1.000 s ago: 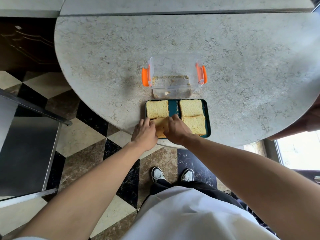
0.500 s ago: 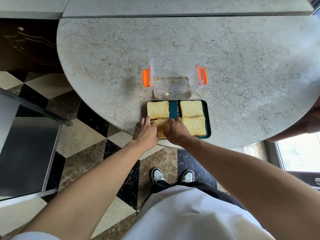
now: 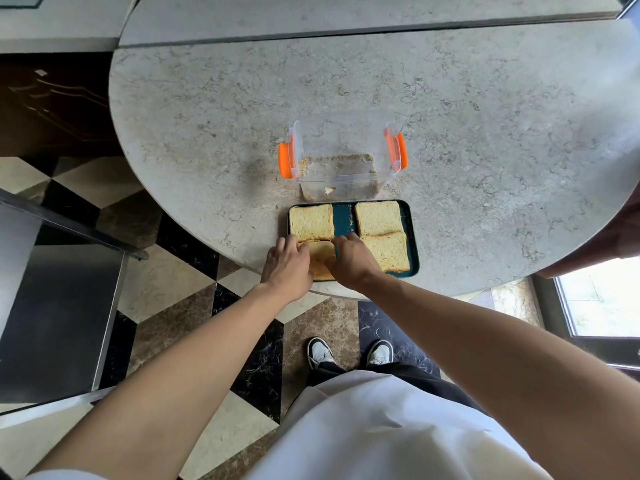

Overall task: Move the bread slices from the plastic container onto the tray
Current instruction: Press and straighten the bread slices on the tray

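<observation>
A dark green tray (image 3: 412,237) lies at the near edge of the round stone table. Three bread slices lie flat on it: one at far left (image 3: 311,221), one at far right (image 3: 377,217), one at near right (image 3: 389,251). A further slice (image 3: 322,258) sits at the near left, pinched between my left hand (image 3: 287,265) and my right hand (image 3: 349,259), which cover its sides. Just behind the tray stands the clear plastic container (image 3: 341,157) with orange clips, holding only crumbs.
The table's curved edge (image 3: 194,216) runs close to the tray. A metal chair or stand (image 3: 52,299) is at the left over the chequered floor. A dark object (image 3: 616,237) overlaps the table's right rim. My shoes (image 3: 349,353) show below.
Both hands have stayed on the near-left slice, shifting it slightly deeper onto the tray. The view has drifted a little.
</observation>
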{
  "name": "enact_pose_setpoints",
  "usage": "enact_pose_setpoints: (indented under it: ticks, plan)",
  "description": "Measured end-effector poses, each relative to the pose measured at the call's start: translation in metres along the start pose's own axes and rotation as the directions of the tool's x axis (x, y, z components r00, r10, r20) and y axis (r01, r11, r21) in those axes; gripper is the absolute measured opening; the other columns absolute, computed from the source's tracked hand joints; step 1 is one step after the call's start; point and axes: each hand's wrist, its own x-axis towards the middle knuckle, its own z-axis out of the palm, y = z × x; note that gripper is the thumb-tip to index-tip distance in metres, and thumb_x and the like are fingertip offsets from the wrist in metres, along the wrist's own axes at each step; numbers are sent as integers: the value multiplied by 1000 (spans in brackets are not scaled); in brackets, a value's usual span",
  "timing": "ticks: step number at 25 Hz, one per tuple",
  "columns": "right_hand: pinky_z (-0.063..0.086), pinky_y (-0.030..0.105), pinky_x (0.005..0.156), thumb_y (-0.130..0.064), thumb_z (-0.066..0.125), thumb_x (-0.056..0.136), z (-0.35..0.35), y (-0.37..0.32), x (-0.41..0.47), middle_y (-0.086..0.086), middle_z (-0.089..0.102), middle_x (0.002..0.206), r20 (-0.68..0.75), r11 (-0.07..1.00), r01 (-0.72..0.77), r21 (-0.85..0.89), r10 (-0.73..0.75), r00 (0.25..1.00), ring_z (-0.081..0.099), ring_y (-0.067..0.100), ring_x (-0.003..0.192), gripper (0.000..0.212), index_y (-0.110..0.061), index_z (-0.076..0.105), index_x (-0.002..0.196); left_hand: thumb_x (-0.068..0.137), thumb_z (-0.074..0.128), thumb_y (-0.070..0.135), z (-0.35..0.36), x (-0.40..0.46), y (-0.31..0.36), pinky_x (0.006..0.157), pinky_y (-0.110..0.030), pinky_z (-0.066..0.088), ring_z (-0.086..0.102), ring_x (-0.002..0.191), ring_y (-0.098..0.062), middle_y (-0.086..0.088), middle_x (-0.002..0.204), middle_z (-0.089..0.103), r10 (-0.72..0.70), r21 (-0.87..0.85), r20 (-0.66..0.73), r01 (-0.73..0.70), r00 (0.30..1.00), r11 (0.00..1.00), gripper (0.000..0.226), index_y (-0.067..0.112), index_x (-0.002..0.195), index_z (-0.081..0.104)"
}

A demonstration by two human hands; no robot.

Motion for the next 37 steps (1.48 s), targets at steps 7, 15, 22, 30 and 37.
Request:
enact_pose_setpoints:
  ticks: [7,15,22,30,37]
  plan:
    - [47,42,98,-24,54,91,-45,43,1,20,59,124,-252,992,-101,-69,81,964,53,37,115,41,-4,65,125,88,58,17,-15,33,53,100,-48,41,38,126,-32,-13,137,43,120,-92,39,-116,992,989,48,4,134,48]
    - [46,42,100,-25,53,89,-68,97,-2,19,50,134,-126,973,-229,-25,224,966,51,35,119,50,-3,55,133,92,55,22,-7,64,98,117,-45,27,26,145,-31,-16,157,33,181,-102,114,-170,977,980,58,3,144,39]
    - [47,41,102,-25,55,87,-66,99,2,20,52,135,-70,981,-194,22,195,978,55,36,119,52,-3,56,133,93,55,18,-3,67,103,118,-43,24,25,146,-31,-17,158,30,168,-130,105,-154,980,979,61,3,148,34]
    - [49,39,99,-20,53,88,-76,109,1,20,57,130,-114,979,-196,58,201,973,56,35,117,43,1,63,123,91,56,22,-3,70,124,116,-45,31,34,143,-34,-16,161,28,148,-233,153,-110,977,966,67,5,151,31]
    - [45,39,105,-20,54,88,-74,109,-4,19,51,140,-95,980,-188,68,194,976,51,35,126,50,-2,57,135,90,57,24,-4,66,124,111,-46,36,37,137,-34,-17,151,38,135,-211,133,-105,982,972,64,3,147,36]
